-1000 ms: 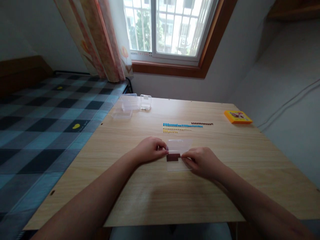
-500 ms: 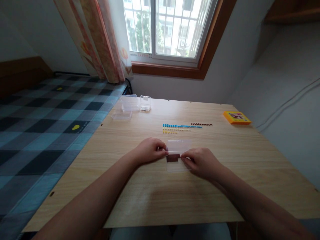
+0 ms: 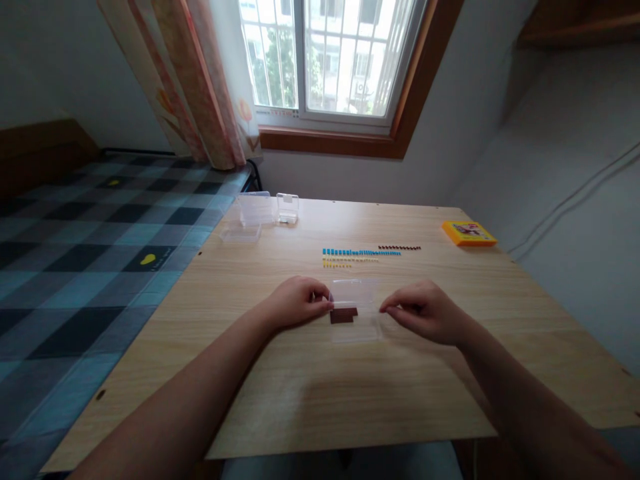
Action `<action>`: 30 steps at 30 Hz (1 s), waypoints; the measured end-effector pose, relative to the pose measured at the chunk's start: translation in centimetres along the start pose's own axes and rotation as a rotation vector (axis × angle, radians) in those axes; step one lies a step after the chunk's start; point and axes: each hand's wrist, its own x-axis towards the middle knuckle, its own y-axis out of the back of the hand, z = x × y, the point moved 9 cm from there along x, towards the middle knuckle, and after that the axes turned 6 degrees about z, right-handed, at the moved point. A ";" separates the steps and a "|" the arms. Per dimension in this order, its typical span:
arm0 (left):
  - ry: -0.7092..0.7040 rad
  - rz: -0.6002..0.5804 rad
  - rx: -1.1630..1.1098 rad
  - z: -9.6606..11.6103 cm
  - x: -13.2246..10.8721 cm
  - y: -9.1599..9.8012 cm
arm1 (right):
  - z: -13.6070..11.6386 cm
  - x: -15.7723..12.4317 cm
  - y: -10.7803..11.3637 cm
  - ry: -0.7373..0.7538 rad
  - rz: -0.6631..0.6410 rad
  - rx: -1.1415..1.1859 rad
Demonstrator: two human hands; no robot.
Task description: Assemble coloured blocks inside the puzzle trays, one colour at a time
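A hinged clear plastic box [image 3: 367,327] lies open on the table in front of me, its lid tilted up at the back. Small dark brown pieces [image 3: 343,317] fill the left part of it in close rows. My left hand [image 3: 303,300] grips the box's left edge between thumb and fingers. Just off the box's right edge is my right hand [image 3: 425,310], thumb and forefinger pinched together; whatever sits in that pinch is too small to make out. Beyond the box run rows of tiny blue pieces [image 3: 357,253], yellow pieces [image 3: 336,265] and brown pieces [image 3: 400,248].
At the table's far left stand a larger open clear box [image 3: 257,210] and a small clear box [image 3: 287,210]. An orange-yellow box [image 3: 469,233] lies at the far right. A bed with a checked cover [image 3: 125,247] adjoins the table [image 3: 280,400] on the left.
My right hand has drawn back to the right, out of the box and away from the brown pieces. The left hand keeps its hold on the box. The view has shifted slightly.
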 end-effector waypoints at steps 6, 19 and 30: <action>-0.019 -0.027 -0.040 0.2 -0.2 0.3 | 4.0 1.2 7.9 -0.168 0.405 -0.058; 0.000 -0.012 -0.083 -0.3 -0.1 0.5 | 14.2 10.0 5.1 -0.478 0.038 -0.580; 0.002 -0.031 -0.107 0.0 -0.3 0.3 | 16.3 11.4 2.4 -0.584 -0.049 -0.625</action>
